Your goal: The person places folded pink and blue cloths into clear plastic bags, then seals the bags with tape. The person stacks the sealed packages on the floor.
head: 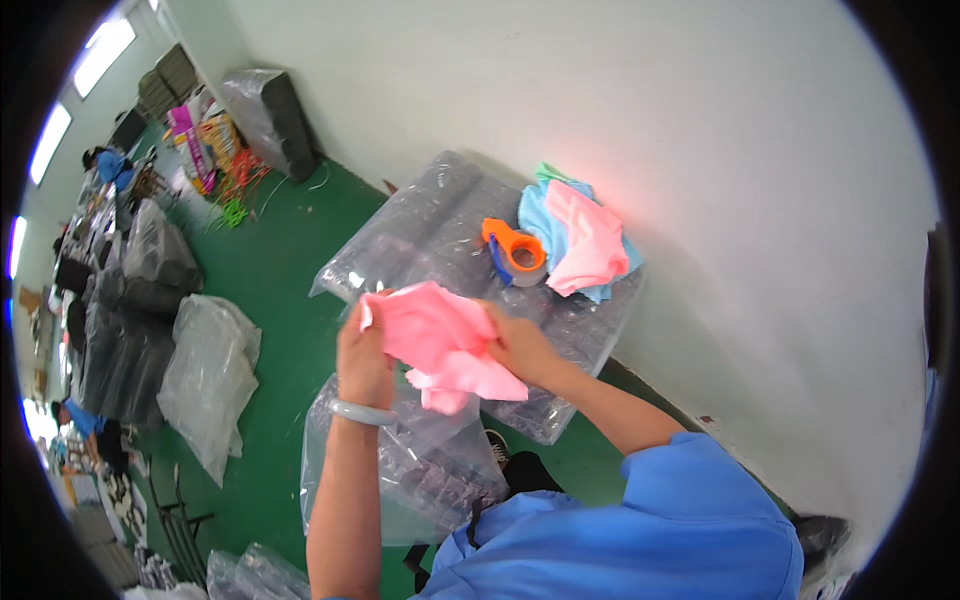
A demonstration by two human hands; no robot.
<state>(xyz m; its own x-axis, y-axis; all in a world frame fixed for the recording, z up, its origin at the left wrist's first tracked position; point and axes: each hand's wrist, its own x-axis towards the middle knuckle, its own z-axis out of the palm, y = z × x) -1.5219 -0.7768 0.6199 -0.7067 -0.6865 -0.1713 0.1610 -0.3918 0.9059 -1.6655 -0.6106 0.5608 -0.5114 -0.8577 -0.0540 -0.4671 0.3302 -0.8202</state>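
Between my two hands a pink cloth (442, 334) is held up, its lower edge hanging loose. My left hand (366, 360) grips its left end; a pale bangle (362, 412) circles that wrist. My right hand (521, 349) pinches the cloth's right side. Beyond it, a plastic-wrapped grey bundle (420, 217) lies against the wall. On this bundle rest an orange and blue tape dispenser (517, 251) and a small pile of cloths, with a pink cloth (589, 236) over light-blue cloths (534, 214) and a bit of green showing.
Clear plastic sheeting (442, 465) lies by my feet on the green floor (277, 247). A white wall (675, 150) rises at the right. Wrapped grey bundles (127, 345) and a plastic bag (210, 367) stand at left. A black metal frame (180, 525) is lower left. Two people (112, 166) work farther off.
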